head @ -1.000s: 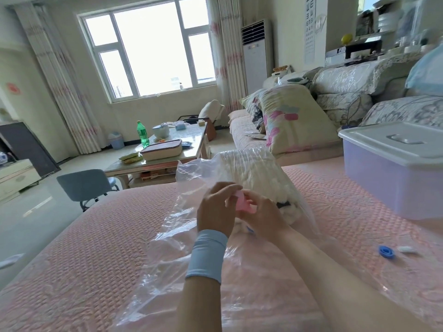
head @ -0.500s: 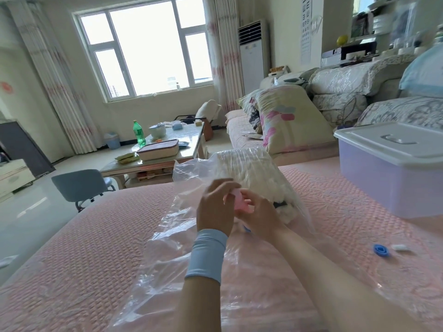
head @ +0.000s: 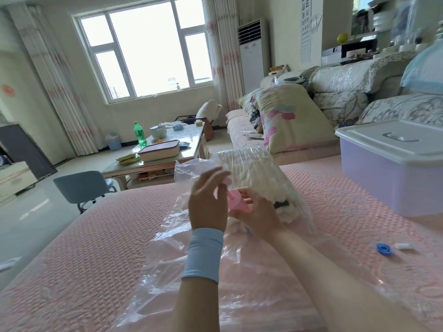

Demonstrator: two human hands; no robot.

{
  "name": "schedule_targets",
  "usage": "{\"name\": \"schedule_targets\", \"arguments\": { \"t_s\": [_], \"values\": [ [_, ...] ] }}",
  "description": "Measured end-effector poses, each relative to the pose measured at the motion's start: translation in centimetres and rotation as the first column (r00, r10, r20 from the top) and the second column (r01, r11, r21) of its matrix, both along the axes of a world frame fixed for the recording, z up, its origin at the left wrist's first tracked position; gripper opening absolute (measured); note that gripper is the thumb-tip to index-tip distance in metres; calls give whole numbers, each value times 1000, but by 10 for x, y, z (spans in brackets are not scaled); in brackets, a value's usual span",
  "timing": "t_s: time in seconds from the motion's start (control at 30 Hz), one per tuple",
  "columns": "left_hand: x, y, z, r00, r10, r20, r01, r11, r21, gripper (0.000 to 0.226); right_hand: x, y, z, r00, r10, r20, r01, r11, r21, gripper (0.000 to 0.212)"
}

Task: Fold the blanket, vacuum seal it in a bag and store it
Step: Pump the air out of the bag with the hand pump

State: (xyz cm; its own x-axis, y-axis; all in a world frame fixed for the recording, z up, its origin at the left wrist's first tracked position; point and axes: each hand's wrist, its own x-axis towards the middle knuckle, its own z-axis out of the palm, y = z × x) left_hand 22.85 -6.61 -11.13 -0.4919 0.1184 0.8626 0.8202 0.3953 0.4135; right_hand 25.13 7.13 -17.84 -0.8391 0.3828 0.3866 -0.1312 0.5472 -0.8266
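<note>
Right hand [head: 257, 215] grasps a pink plastic piece [head: 236, 200], fingers curled round it. Left hand [head: 207, 202] is right alongside, fingers [head: 213, 176] raised and blurred, so whether they pinch the piece I cannot tell. Just beyond both hands the white blanket [head: 254, 171] sits folded inside the clear bag [head: 167, 264], whose loose, crinkled end runs back under the forearms. Left of the left hand there is open pink bedspread [head: 96, 248] out to the bed's edge. Right of the right hand there is bare cover, then a blue cap [head: 384, 249] and a small white piece [head: 405, 246], and farther off the lidded storage box [head: 388, 180].
</note>
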Motion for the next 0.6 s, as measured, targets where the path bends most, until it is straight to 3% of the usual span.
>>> {"name": "schedule_targets", "arguments": {
  "t_s": [0.07,0.13,0.2,0.3,0.37,0.43,0.5,0.6],
  "values": [
    [-1,4,-15,977,-85,195,113,984,-138,27,0,1,0,1000,5,-5,-5,1000,-14,56],
    [2,2,-10,971,-85,221,124,979,-165,27,0,3,-1,1000,11,0,-11,1000,-4,56],
    [7,-5,10,997,-39,64,45,994,-101,24,1,4,-1,1000,17,6,-17,1000,-11,52],
    [16,-17,51,979,51,-198,-18,986,167,19,2,6,0,999,40,29,-40,999,-24,50],
    [21,-17,60,967,101,-236,-34,962,270,19,3,6,0,997,59,45,-58,998,-9,50],
    [19,-9,46,976,106,-190,-54,964,261,20,3,6,0,997,68,48,-68,998,-5,49],
    [11,1,18,993,48,-105,-34,991,133,23,3,6,1,998,60,33,-59,998,-22,47],
    [3,9,-15,977,-90,195,111,989,-99,26,3,7,1,998,59,15,-58,998,-36,49]
  ]
}}
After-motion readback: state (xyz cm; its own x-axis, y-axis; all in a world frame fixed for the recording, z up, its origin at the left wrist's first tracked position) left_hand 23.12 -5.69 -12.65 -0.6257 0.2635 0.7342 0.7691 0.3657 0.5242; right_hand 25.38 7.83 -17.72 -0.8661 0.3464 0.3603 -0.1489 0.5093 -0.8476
